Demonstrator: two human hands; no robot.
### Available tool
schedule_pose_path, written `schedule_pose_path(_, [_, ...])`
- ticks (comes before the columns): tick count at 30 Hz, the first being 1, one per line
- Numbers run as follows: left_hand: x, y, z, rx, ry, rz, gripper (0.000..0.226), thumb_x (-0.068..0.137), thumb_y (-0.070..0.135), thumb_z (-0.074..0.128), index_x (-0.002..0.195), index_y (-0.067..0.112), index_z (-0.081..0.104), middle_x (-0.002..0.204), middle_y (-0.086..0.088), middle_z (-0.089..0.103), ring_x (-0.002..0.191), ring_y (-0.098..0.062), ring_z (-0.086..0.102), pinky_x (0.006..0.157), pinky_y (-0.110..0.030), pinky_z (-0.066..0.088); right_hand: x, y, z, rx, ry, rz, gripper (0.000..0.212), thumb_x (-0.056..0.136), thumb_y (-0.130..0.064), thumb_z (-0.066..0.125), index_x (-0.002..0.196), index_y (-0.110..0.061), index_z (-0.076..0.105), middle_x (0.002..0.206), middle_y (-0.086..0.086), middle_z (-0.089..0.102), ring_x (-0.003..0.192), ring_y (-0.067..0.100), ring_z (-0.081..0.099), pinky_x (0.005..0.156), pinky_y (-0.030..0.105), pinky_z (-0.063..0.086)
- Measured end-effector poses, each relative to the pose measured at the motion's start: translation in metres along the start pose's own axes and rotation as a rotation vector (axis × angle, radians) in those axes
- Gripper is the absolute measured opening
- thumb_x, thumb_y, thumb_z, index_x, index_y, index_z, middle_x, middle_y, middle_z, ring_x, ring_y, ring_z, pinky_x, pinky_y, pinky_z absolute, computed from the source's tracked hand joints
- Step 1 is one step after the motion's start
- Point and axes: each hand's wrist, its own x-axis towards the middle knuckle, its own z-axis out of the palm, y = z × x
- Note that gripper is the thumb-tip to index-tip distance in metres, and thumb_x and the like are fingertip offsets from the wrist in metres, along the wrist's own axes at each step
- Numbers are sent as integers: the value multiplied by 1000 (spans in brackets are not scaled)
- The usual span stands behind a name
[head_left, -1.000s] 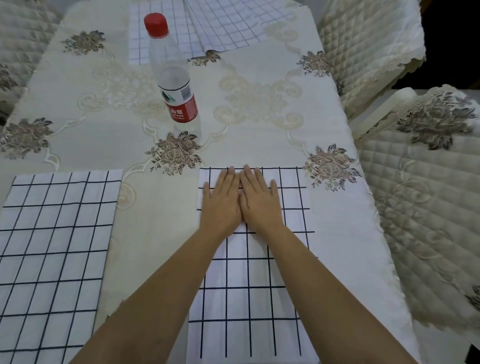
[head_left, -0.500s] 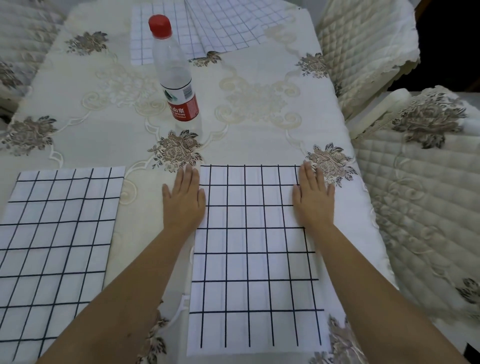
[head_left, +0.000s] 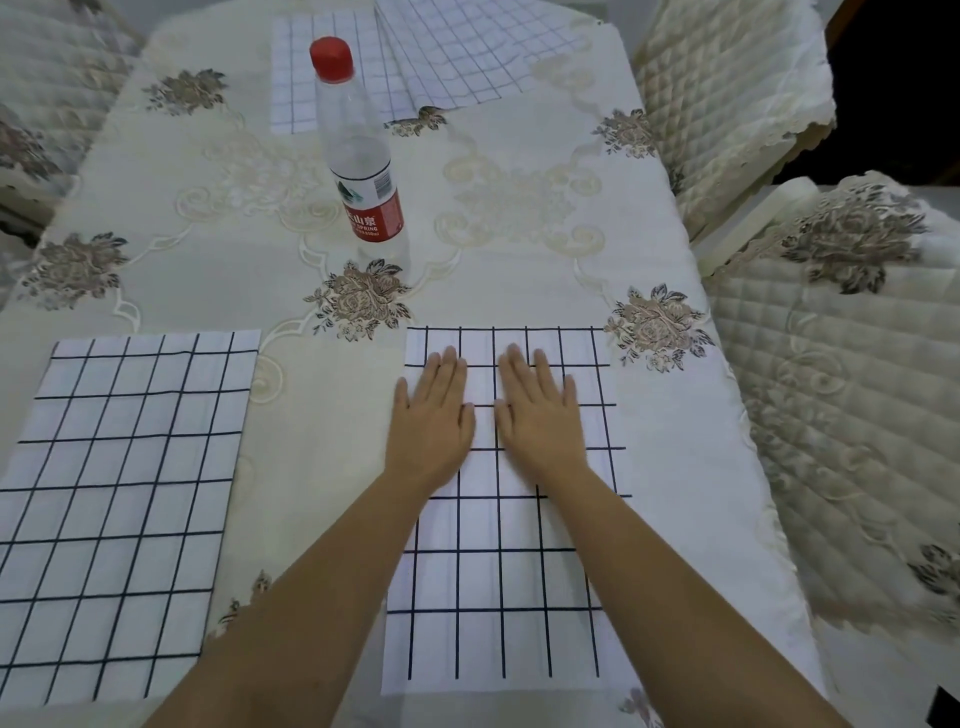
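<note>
Hardly saw the upper middle of the white checked cloth (head_left: 506, 571), covered by palms and forearms. Found it lying flat near the front edge of the table (head_left: 519, 249), right of centre: dark grid on white, straight edges. Pressed on it with left hand (head_left: 431, 415) and right hand (head_left: 540, 415), fingers straight, side by side, thumbs almost meeting, gripping nothing. Lost a second checked cloth (head_left: 119, 493) past the frame's left edge, and the far cloths (head_left: 441, 67) at the top, partly behind the bottle (head_left: 363, 156).
</note>
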Motion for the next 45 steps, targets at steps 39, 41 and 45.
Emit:
schedule_pose_path(39, [-82,-23,-11,-25,-37,-246,53,99,26,19,148,5,15,157,-14,7,145,-28,7,114,-53,13,-79,55,-13,5,48,273,70,85,-39,2,148,-10,11,158,5,4,146,25,1,114,51,4])
schedule_pose_path(41, [-84,-2,-18,-9,18,-206,52,97,23,22,143,0,28,153,-20,20,141,-35,21,109,-56,24,-79,34,-13,45,57,272,69,87,-39,8,148,-6,11,157,9,4,145,27,2,115,51,4])
schedule_pose_path(45, [-103,33,-4,62,-112,20,56,88,27,32,137,2,41,147,-14,37,135,-29,37,100,-55,41,-96,-28,2,55,49,54,65,87,-34,13,139,-4,38,149,15,32,138,33,31,105,57,30])
